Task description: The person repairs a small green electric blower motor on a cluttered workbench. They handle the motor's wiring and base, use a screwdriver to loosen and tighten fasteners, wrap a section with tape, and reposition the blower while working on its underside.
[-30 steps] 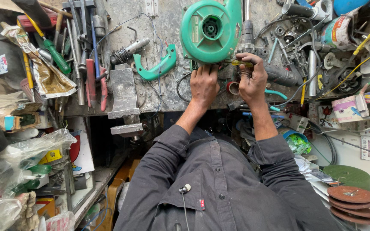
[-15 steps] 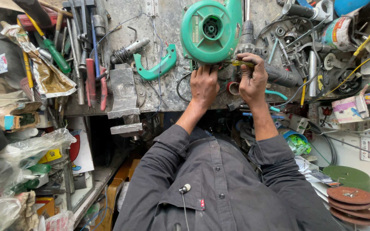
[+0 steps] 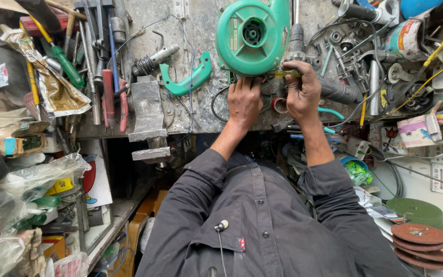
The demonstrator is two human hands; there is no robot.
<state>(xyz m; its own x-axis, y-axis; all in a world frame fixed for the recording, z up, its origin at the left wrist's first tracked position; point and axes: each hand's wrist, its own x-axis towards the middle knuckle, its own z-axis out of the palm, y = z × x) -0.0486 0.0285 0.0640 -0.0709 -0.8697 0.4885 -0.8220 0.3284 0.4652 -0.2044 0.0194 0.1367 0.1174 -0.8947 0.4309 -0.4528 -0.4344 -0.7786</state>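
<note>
A green electric blower housing (image 3: 252,36) lies on the metal workbench (image 3: 190,31). My left hand (image 3: 244,100) presses against its near edge, fingers curled at the casing. My right hand (image 3: 303,90) grips a screwdriver with a yellowish handle (image 3: 288,74), held sideways with the tip toward the blower's lower right side. A loose green handle piece (image 3: 188,79) lies on the bench to the left of my left hand. What my left fingertips hold, if anything, is hidden.
Screwdrivers, pliers and files (image 3: 103,77) crowd the bench's left part beside a small metal vise (image 3: 147,110). Motor parts, cables and tubes (image 3: 375,72) pile up on the right. Abrasive discs (image 3: 419,238) are stacked at lower right. Plastic bags (image 3: 32,179) fill the left shelf.
</note>
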